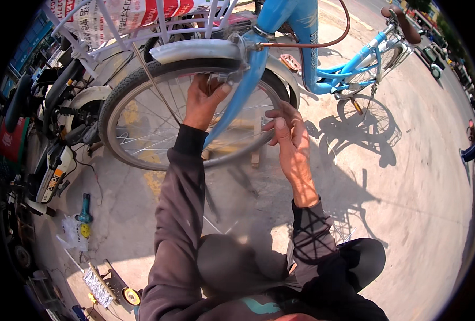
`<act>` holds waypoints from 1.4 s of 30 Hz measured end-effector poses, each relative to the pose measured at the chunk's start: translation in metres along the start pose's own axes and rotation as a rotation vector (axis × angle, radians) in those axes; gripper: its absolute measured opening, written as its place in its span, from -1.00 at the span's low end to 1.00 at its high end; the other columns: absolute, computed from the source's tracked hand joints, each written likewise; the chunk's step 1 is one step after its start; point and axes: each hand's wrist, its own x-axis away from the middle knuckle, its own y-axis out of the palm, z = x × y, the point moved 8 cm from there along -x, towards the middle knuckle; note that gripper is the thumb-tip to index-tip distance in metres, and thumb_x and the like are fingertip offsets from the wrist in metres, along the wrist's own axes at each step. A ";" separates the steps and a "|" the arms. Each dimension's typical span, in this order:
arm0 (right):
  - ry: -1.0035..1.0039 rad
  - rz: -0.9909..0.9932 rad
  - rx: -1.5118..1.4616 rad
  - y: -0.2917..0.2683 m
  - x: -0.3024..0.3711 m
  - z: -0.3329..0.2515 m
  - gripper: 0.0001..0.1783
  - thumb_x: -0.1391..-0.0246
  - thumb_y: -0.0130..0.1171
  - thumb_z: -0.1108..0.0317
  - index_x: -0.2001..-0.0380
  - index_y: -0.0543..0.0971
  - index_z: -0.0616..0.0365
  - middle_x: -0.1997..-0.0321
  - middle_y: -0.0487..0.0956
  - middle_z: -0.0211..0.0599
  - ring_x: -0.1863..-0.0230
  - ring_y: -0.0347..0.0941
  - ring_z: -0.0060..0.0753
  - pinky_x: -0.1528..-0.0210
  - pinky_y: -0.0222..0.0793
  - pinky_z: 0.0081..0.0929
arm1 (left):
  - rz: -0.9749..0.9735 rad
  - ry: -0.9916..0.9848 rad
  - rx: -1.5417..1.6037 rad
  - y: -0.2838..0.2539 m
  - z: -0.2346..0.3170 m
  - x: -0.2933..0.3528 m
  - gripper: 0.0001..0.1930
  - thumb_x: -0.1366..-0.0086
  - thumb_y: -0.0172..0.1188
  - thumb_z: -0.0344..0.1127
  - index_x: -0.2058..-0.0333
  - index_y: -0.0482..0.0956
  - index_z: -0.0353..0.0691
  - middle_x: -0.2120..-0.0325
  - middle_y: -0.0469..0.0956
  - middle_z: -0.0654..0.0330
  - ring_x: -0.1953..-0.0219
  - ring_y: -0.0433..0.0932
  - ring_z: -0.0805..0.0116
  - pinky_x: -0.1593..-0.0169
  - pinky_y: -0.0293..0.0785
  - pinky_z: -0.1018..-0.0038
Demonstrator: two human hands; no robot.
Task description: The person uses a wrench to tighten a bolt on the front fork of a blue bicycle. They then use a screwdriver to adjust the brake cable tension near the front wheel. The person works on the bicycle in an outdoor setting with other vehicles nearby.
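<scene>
A blue bicycle (302, 32) stands in front of me, its front wheel (121, 140) below a silver mudguard (194, 50). My left hand (204, 101) reaches up to the top of the wheel, beside the blue fork (247, 88). Its thumb and fingers are bent together near the brake caliper (240, 64); what lies between them is hidden. At the wheel's right side, my right hand (292, 136) has its fingers apart and loosely bent, close to the tyre. Whether they touch it I cannot tell.
A white basket (165, 27) with a printed sack (122, 21) sits above the wheel. Parked scooters (53, 166) line the left. On the ground lie a teal power tool (85, 208), a plastic bag (77, 232) and a brush-like tool (99, 286). Another blue bicycle part (363, 56) extends right.
</scene>
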 end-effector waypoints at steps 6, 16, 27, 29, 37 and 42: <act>-0.362 0.060 -0.259 0.009 -0.082 -0.090 -0.51 -0.44 -0.08 0.01 -0.09 0.49 0.23 0.04 0.64 -0.24 0.11 0.56 -0.55 0.26 0.45 -0.66 | -0.020 0.014 0.029 0.009 -0.002 -0.002 -0.33 -0.22 0.38 -0.42 -0.22 0.23 -0.39 -0.17 0.40 0.05 -0.14 0.47 0.27 -0.20 0.40 0.38; -0.357 -0.332 -0.001 0.040 -0.135 -0.146 -0.65 -0.42 -0.03 0.19 0.06 0.52 0.31 0.42 0.53 -0.27 0.39 0.47 -0.44 0.29 0.41 -0.46 | 0.004 -0.045 0.020 0.004 -0.005 -0.001 -0.34 -0.21 0.38 -0.43 -0.21 0.25 -0.40 -0.20 0.37 0.03 -0.14 0.47 0.27 -0.22 0.40 0.37; -0.543 0.061 0.055 0.022 -0.104 -0.101 -0.57 -0.45 -0.12 0.03 0.11 0.59 0.13 0.20 0.70 -0.32 0.14 0.62 -0.54 0.16 0.58 -0.58 | 0.049 0.038 -0.012 0.001 -0.007 0.000 -0.32 -0.21 0.44 -0.24 -0.23 0.33 -0.31 -0.16 0.46 0.14 -0.02 0.53 0.37 -0.12 0.42 0.39; -0.634 0.110 0.205 0.026 -0.095 -0.096 -0.61 -0.45 -0.06 0.08 0.01 0.57 0.15 0.09 0.65 -0.29 0.15 0.59 -0.53 0.23 0.52 -0.63 | 0.040 0.027 0.016 0.002 -0.005 0.001 -0.35 -0.21 0.37 -0.43 -0.23 0.30 -0.36 -0.19 0.42 0.08 -0.07 0.52 0.34 -0.14 0.44 0.40; -0.749 0.087 0.441 0.033 -0.077 -0.076 -0.17 0.10 0.50 0.28 -0.20 0.32 0.32 -0.19 0.40 0.03 -0.23 0.29 0.10 -0.25 0.26 -0.16 | 0.042 -0.061 0.026 0.003 -0.002 0.001 -0.41 -0.20 0.29 -0.59 -0.21 0.32 -0.39 -0.21 0.39 0.06 -0.22 0.43 0.27 -0.26 0.37 0.33; -0.517 0.065 0.411 0.038 -0.084 -0.066 -0.02 0.13 0.55 0.27 -0.28 0.22 0.38 -0.27 0.30 0.12 -0.28 0.28 0.10 -0.29 0.27 -0.17 | 0.024 0.010 0.038 0.004 -0.003 -0.001 -0.37 -0.19 0.28 -0.61 -0.24 0.30 -0.38 -0.24 0.34 0.04 -0.34 0.28 0.23 -0.35 0.29 0.25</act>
